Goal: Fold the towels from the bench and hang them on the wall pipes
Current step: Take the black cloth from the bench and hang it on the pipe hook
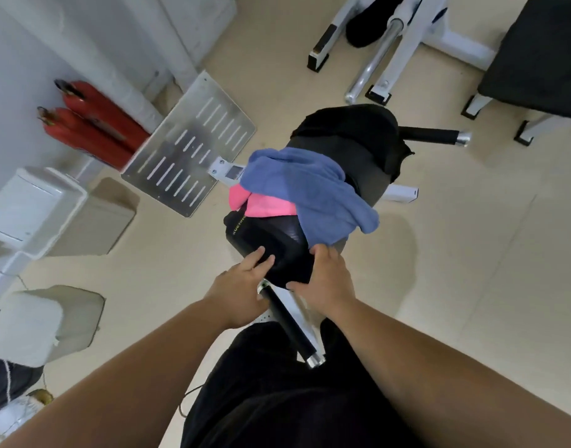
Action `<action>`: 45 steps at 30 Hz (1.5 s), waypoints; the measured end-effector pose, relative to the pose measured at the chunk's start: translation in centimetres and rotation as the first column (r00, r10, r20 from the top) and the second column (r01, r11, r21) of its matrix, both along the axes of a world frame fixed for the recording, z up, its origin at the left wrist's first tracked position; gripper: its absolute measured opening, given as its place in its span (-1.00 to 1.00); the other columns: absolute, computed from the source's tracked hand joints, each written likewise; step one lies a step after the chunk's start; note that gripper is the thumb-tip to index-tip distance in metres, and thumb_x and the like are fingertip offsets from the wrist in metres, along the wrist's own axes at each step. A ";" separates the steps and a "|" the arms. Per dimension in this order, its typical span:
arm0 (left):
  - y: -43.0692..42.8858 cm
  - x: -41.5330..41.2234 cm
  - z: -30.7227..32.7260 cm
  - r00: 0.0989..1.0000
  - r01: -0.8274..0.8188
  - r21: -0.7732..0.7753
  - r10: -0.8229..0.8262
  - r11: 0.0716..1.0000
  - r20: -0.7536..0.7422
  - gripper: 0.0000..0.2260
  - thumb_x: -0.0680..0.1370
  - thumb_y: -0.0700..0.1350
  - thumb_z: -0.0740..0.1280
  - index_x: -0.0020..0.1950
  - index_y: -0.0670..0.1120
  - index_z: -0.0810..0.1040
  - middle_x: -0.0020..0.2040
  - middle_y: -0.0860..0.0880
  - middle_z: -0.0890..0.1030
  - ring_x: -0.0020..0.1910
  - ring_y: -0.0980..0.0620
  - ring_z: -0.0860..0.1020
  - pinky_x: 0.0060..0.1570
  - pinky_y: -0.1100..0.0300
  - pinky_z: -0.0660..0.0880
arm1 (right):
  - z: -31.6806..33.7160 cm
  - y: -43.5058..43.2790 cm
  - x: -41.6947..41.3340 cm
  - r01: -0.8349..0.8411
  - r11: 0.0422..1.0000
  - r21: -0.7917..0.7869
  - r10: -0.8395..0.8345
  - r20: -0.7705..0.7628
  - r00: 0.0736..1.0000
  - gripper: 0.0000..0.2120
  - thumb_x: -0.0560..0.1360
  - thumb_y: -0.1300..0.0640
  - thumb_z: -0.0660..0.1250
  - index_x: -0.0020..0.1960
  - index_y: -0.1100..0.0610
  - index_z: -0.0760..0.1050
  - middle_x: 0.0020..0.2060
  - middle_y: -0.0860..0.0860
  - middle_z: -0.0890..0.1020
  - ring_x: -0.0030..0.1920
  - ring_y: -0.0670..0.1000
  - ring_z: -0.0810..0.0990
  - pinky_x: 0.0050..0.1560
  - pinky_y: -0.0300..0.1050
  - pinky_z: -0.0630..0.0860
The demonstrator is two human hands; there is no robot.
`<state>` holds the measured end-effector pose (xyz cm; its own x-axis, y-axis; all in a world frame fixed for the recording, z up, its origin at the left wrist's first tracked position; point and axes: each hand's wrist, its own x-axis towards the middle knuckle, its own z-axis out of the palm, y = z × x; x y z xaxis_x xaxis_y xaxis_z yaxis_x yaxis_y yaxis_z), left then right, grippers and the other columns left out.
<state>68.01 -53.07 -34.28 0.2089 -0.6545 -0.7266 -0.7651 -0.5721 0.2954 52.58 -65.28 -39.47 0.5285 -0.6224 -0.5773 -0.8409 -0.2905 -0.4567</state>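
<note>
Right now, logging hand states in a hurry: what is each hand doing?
Left hand: open, resting on the black towel.
Right hand: holding the black towel.

Yellow-green lettering (237, 225), readable as "KUETIN" before being cut off by the pink towel (268, 206), is printed along the worktop's black pad (261, 242).

Blue towel (310, 189); pink towel (268, 205); black bench (261, 236); red extinguishers (93, 124).

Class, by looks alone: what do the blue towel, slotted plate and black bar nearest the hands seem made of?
Blue towel: fuzzy, limp, matte, likely terry cloth. Slotted plate: dull grey sheen, bare metal, perhaps aluminium. Black bar: matte sleeve, maybe foam; shiny metal end.
</note>
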 end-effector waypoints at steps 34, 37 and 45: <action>-11.2 0.6 3.4 0.973 0.198 -0.372 -0.229 0.907 -0.041 -0.86 0.61 -0.03 0.29 0.05 -0.09 0.55 0.00 -0.09 0.66 -0.02 -0.13 0.57 -0.02 0.03 0.47 | 11.5 -9.8 -0.8 -0.080 0.997 0.002 0.078 0.197 0.977 -0.94 0.51 0.03 0.45 -0.11 -0.01 0.61 -0.29 -0.21 0.57 -0.22 -0.22 0.53 -0.18 -0.36 0.35; -12.3 0.7 2.6 0.995 0.075 -0.370 -0.095 0.926 -0.038 -0.85 0.61 -0.05 0.27 -0.01 -0.12 0.53 -0.04 -0.13 0.65 -0.04 -0.18 0.58 -0.05 0.02 0.47 | 9.3 -14.6 -0.6 0.101 0.993 0.065 -0.114 0.254 0.961 -0.81 0.56 -0.07 0.38 0.04 0.04 0.61 -0.12 -0.08 0.67 -0.13 -0.08 0.62 -0.03 -0.12 0.53; -17.3 -0.4 1.6 0.980 -0.153 -0.410 0.193 0.899 0.056 -0.89 0.58 -0.19 0.34 0.08 -0.19 0.56 -0.09 -0.21 0.66 -0.11 -0.28 0.59 -0.21 0.06 0.38 | 1.2 -28.2 0.0 0.207 0.978 0.039 -0.209 0.089 0.974 -0.38 0.57 -0.06 0.29 0.57 0.11 0.26 0.48 0.12 0.41 0.43 0.22 0.42 0.42 0.12 0.39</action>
